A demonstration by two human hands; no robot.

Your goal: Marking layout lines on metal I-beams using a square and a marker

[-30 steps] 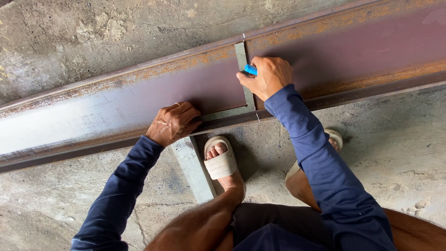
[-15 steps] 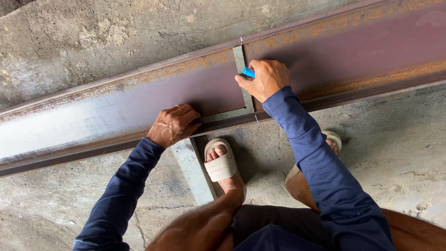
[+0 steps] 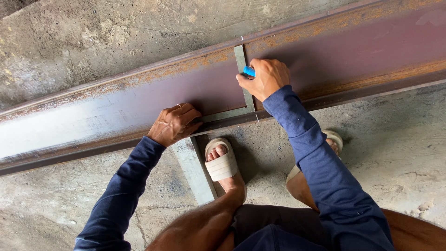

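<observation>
Nearest, the left hand point(image 3: 174, 124) presses flat, fingers spread, on the short leg of the metal square point(image 3: 241, 83) lying across the rusty steel beam point(image 3: 116, 109). Farther out, the right hand point(image 3: 265, 78) grips what looks like a blue marker point(image 3: 249, 71) against the square's long leg. If the left hand's pressure eases, the square could slide and skew the line.

We note a rough, stained concrete floor point(image 3: 93, 37) on both sides of the work. Two pale slide sandals rest on it: one point(image 3: 223, 163) near centre, the other point(image 3: 332, 139) to its right, partly hidden.
</observation>
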